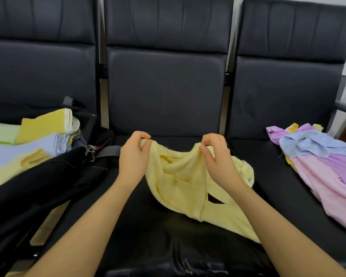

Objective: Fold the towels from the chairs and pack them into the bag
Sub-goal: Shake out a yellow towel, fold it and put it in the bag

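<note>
Currently the left hand point(133, 154) and right hand point(217, 154) are each pinching the top edge of a pale yellow towel point(188, 188) — light, limp terry, sagging onto the middle chair seat point(148, 232) — best gripped at corners.

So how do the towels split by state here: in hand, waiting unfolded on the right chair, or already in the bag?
In the hands, being folded: 1, the pale yellow towel.
Unfolded pile on the right chair: at least 4 visible (blue, purple, pink, a yellow edge).
Folded in the black bag: at least 5 visible; the layers overlap.
Total: at least 10.
</note>
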Tool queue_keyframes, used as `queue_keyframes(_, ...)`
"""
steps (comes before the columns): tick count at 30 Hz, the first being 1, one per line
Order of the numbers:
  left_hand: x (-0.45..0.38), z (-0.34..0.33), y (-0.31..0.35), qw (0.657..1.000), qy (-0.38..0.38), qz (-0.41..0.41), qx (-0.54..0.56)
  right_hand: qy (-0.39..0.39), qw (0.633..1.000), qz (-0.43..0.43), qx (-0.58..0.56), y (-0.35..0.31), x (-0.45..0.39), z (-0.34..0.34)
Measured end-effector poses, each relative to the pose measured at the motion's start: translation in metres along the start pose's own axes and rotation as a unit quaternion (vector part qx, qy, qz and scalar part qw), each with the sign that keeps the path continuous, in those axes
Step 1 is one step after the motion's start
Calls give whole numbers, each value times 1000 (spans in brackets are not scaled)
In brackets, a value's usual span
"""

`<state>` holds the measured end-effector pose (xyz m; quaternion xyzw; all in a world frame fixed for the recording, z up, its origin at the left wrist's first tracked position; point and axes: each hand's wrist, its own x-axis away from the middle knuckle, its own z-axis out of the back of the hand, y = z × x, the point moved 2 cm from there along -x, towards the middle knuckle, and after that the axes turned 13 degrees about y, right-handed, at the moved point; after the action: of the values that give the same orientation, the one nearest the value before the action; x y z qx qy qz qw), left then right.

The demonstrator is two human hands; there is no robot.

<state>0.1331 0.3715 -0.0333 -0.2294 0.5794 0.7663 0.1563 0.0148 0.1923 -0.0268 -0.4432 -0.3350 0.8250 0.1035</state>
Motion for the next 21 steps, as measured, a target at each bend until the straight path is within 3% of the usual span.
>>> queue_keyframes(2, 0, -2, 8, 999, -27, -4, 47, -24, 999, -16, -30, -5, 0, 1)
queue_keyframes(6, 3, -6, 20, 995, -70, -10, 75, 10, 999, -17, -48, -13, 0, 6)
queue_keyframes(15, 5, -2, 20, 992, -117, 26, 28, -17, 999, -49, 10, -8, -3, 21)
queue_keyframes(21, 4, 4, 21, 994, -97, 43, 32, 42, 997, -64, -25, -7, -2, 25)
